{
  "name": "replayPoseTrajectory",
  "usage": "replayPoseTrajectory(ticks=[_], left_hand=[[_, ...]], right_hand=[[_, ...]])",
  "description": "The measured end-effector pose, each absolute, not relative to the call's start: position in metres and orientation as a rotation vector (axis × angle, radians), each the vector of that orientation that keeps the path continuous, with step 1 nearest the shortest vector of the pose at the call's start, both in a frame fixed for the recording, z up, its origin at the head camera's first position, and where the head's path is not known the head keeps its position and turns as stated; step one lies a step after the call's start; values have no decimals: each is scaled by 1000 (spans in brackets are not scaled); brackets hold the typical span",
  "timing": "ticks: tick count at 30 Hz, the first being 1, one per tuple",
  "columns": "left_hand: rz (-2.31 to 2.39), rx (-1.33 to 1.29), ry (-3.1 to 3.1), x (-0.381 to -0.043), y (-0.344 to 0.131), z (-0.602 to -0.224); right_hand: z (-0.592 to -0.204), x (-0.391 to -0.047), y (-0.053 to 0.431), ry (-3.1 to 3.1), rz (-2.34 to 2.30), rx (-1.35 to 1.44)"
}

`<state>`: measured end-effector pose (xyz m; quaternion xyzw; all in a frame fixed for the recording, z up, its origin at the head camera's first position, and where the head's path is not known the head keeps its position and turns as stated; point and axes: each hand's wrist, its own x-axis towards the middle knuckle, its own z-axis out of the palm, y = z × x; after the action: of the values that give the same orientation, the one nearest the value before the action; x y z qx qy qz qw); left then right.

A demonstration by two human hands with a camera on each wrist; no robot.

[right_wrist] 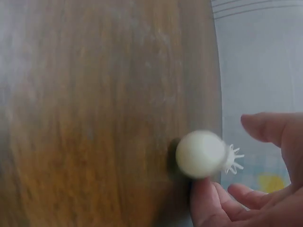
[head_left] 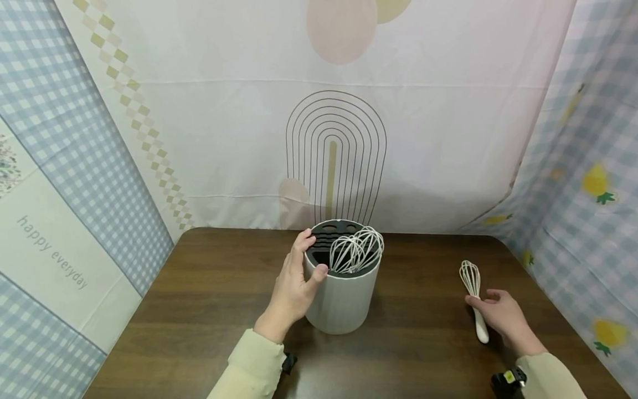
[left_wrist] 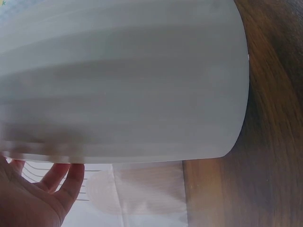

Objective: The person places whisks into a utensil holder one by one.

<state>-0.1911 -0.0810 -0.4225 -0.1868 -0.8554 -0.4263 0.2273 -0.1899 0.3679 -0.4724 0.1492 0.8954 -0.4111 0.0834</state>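
Observation:
A white ribbed utensil holder [head_left: 341, 305] with a dark slotted top stands upright on the table, and white wire whisk heads [head_left: 356, 252] stick out of its front opening. My left hand [head_left: 294, 282] holds the holder's left side near the rim, thumb in front and fingers farther back. In the left wrist view its fingertips [left_wrist: 73, 182] touch the holder's wall [left_wrist: 132, 94]. At the right, a small white whisk [head_left: 480, 327] lies on the table. My right hand [head_left: 500, 316] is beside its handle; in the right wrist view the thumb [right_wrist: 262, 125] stands apart from the handle end [right_wrist: 201, 153].
The brown wooden table [head_left: 224, 299] has its back edge against a pale patterned cloth [head_left: 224, 155]. Checked cloth hangs along the left side [head_left: 89, 138] and a fruit-print cloth [head_left: 593, 249] along the right.

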Motion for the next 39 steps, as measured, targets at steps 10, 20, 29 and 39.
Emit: replayPoseTrajectory(ticks=[10, 20, 29, 39], left_hand=[[-1168, -514, -2341, -191, -81, -424], [-1179, -515, -2337, -192, -80, -425], [-1180, -521, -2331, -191, -80, -424], [-1187, -519, -2337, -191, -81, -422]], right_hand=[[-475, -190, 375, 2665, -1211, 445], [-476, -189, 374, 2669, -1228, 441], [-479, -189, 374, 2678, -1206, 438], [-474, -189, 369, 2713, -1222, 390]])
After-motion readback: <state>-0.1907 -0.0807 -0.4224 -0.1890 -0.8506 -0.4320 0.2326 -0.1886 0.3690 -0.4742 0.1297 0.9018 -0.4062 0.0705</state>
